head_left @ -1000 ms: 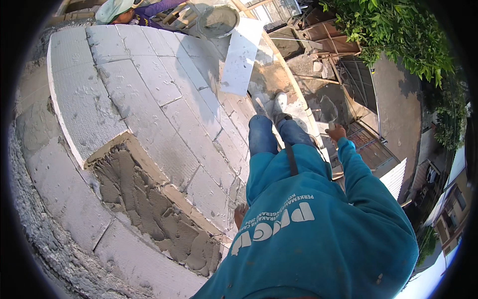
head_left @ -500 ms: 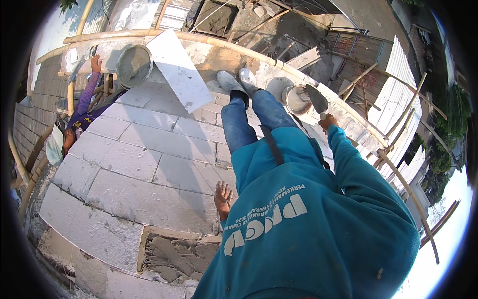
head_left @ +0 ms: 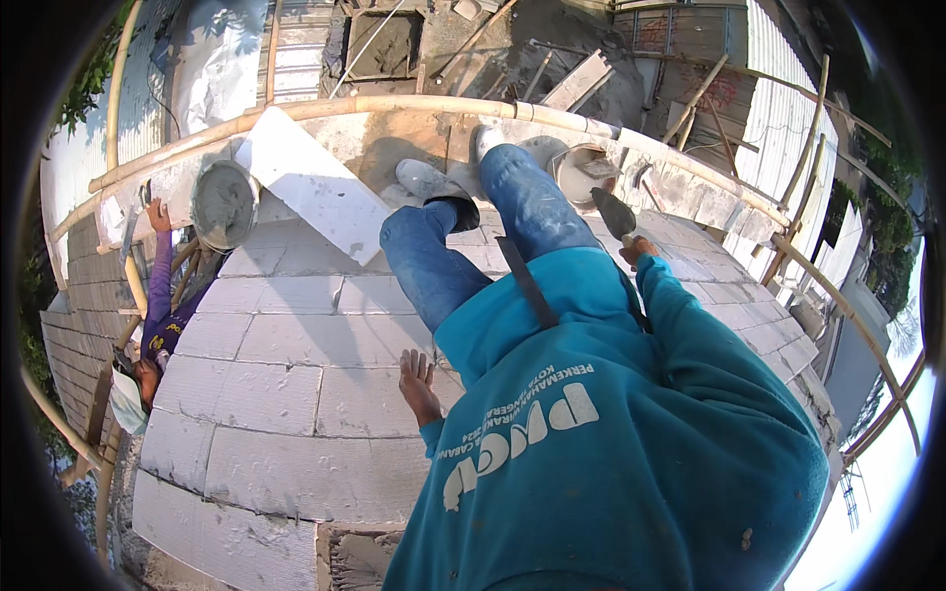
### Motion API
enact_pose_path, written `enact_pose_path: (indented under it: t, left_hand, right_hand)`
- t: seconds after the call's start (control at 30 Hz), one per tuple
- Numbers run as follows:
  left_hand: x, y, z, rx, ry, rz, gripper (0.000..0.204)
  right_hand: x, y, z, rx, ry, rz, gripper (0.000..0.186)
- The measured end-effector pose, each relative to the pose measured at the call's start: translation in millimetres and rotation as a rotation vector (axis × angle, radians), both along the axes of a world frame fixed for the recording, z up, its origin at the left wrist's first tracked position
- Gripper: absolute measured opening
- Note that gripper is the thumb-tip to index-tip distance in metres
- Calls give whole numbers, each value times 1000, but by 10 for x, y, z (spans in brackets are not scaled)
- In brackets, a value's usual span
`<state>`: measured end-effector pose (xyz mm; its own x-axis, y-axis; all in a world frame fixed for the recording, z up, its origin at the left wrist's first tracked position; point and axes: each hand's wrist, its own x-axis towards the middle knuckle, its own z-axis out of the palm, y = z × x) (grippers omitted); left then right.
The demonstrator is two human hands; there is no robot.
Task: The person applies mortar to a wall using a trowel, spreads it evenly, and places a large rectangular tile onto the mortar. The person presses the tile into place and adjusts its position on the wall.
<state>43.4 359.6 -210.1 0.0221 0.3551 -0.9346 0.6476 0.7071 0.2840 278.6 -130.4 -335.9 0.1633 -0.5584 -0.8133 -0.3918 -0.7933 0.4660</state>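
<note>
My left hand (head_left: 420, 387) rests against the pale block wall (head_left: 258, 453), fingers spread and holding nothing. My right hand (head_left: 639, 252) grips a pointed trowel (head_left: 613, 209) by its handle, out to the right beside my leg. Near the trowel blade is a round bucket (head_left: 579, 173) on the ledge. A white board (head_left: 310, 182) leans at a slant left of my boots (head_left: 426, 179), and left of it stands a bucket of grey mix (head_left: 225, 207). Part of a mortar-filled recess (head_left: 360, 557) shows at the bottom of the wall.
A bamboo rail (head_left: 394, 104) runs along the narrow ledge, with a drop beyond to rough ground and timber (head_left: 576, 81). A co-worker (head_left: 168, 315) in purple sleeves is at the left, one arm raised by the bucket. Bamboo poles (head_left: 877, 364) and corrugated sheets stand at the right.
The view has swung round, bringing the co-worker and rail fully in. My left hand has come out onto the wall with fingers spread, and my left knee has bent outward.
</note>
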Motion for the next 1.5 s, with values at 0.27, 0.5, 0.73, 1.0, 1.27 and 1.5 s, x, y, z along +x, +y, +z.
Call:
enact_pose_path:
  t: [0.27,0.5,0.73,1.0,1.27,1.5]
  left_hand:
    - [443,81,-1141,70,79,-197,64]
    - [493,692,-2406,539,148,-545,63]
    - [763,1009,-3805,801,301,-484,67]
    - [1258,1320,-4818,990,568,-365,80]
    - [1371,1200,-5171,1180,769,-399,78]
    - [1330,1222,-5062,1191,694,-341,77]
  right_hand:
    - [6,91,-662,47,-96,-82,42]
    - [134,274,-918,519,-654,340,38]
    - [2147,1571,-1786,944,-781,436,48]
    - [3705,4993,-1671,1065,-1084,1596,46]
    - [2754,7627,-1506,1303,-1287,2133,31]
    - [1913,8983,-2016,1124,-1299,2389,19]
